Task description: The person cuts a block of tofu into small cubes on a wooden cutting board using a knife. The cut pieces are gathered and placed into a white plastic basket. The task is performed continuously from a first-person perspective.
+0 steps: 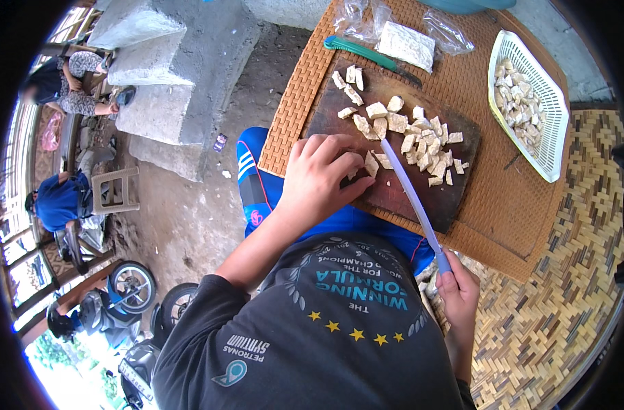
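Note:
On a dark wooden cutting board (394,195) lie many pale, whitish chunks of food (427,143), which look like cut tempeh. My left hand (325,171) rests at the board's near left edge, its thumb and fingers curled against a flat pale piece (371,164). Part of what lies under those fingers is hidden. My right hand (458,287) grips the handle of a knife with a purple blade (412,192); the blade slants over the board, its tip beside the chunks. Beyond the board's far left corner lies a green-handled knife (360,52).
A white plastic basket (555,115) with more chunks stands on the woven table mat (517,225) at right. Clear plastic bags (448,33) and a white packet (406,46) lie at the far side. Two people sit at far left, near a plastic stool (115,190) and motorcycles (132,287).

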Available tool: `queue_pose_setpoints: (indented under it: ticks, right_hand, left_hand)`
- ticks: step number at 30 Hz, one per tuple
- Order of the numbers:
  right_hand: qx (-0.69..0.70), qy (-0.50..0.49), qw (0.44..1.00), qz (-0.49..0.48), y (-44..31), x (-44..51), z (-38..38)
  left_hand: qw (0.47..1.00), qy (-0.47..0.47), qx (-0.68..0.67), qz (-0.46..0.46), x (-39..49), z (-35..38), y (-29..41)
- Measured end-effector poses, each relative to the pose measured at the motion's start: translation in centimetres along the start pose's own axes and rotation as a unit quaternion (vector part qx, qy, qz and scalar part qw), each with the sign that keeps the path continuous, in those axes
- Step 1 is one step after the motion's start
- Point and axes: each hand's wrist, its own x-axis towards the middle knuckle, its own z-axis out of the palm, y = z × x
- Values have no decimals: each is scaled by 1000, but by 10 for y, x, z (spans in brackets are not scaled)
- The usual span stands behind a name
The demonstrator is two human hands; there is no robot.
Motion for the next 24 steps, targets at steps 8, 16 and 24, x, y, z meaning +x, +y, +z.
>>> queue_pose_setpoints:
  ticks: [8,16,24]
  right_hand:
    - [-14,1,1000,-12,-1,-2,0]
    - [-5,-11,1000,-13,-10,0,6]
    - [-50,-23,998,-1,-26,7,21]
  left_hand:
    - [1000,-9,-20,-16,9,3,-1]
    - [998,-5,-52,-18,10,-6,-7]
    - [999,-15,-44,-3,5,-14,-11]
